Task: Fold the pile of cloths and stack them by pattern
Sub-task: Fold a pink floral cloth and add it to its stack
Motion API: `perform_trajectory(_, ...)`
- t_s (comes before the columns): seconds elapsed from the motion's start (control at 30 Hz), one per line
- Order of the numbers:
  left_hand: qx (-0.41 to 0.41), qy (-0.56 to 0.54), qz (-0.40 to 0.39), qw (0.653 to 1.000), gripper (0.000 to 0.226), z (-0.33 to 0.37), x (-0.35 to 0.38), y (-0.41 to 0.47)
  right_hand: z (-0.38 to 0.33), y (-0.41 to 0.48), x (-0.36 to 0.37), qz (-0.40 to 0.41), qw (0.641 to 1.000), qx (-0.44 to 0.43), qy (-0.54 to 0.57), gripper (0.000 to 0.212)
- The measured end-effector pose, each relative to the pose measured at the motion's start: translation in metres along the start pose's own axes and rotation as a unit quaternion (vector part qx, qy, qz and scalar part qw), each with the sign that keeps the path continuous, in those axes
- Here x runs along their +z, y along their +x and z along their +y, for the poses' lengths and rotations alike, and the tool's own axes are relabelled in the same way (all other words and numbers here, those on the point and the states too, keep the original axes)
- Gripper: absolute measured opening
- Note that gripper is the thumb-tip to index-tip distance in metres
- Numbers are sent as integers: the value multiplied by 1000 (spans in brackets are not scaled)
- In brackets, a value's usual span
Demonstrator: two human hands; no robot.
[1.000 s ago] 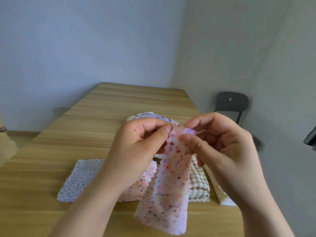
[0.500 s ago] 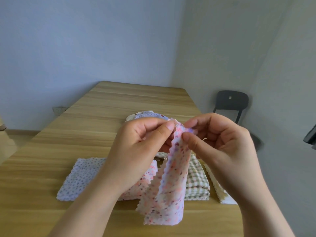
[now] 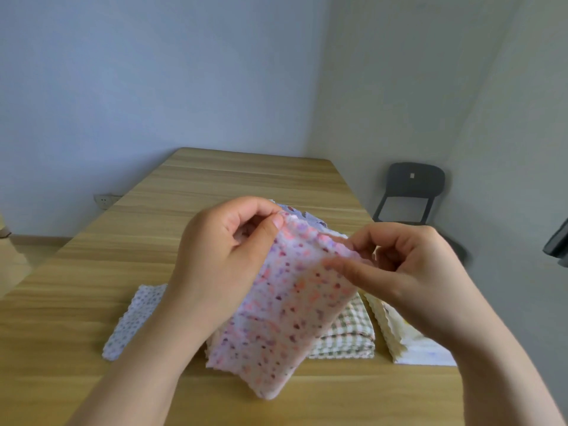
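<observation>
Just above the wooden bench (image 3: 92,302), both hands hold one pink speckled cloth (image 3: 285,318) between them. The left hand (image 3: 227,256) pinches the cloth's upper left corner between thumb and forefinger. The right hand (image 3: 405,272) pinches the upper right edge the same way, its other fingers curled. The cloth hangs down from that top edge toward the camera, and its lower end is rounded like a fold. It is pale pink with small red, orange and purple specks, somewhat blurred.

Behind it on the bench lie folded cloths: a blue-dotted cloth (image 3: 132,321) at the left, a green checked stack (image 3: 347,336) and, just beside that on the right, a cream stack (image 3: 396,330) with zigzag edges. A lilac cloth (image 3: 310,218) peeks out behind the hands.
</observation>
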State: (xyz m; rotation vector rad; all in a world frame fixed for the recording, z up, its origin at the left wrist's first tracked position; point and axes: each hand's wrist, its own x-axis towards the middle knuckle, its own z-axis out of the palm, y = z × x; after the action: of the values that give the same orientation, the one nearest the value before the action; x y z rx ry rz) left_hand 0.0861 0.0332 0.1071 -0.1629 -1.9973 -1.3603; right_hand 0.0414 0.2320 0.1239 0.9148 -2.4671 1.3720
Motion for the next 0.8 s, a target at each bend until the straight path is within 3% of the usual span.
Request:
perform_trajectory(0.23, 18, 41, 43, 998, 12, -5, -2, -2, 0, -3, -2, 65, 993, -36, -88, 14)
perform_trajectory(0.5, 40, -12, 69, 997, 16, 3, 3, -7, 5, -4, -1, 155, 974, -43, -161, 5)
perform_trajectory(0.57, 49, -22, 71, 996, 16, 6, 6, -8, 6, -4, 1, 166, 970, -27, -175, 11)
perform_trajectory(0.67, 41, -38, 70, 996, 16, 10, 10, -9, 8, -5, 1, 167, 970, -14, -174, 16)
perform_trajectory(0.73, 24, -61, 64, 996, 14, 9, 12, -8, 5, -7, 2, 144, 978, -13, -150, 6)
perform_trajectory(0.8, 9, -83, 54, 995, 12, 7, 16, -8, 0, -8, 5, 119, 985, -23, -126, 15)
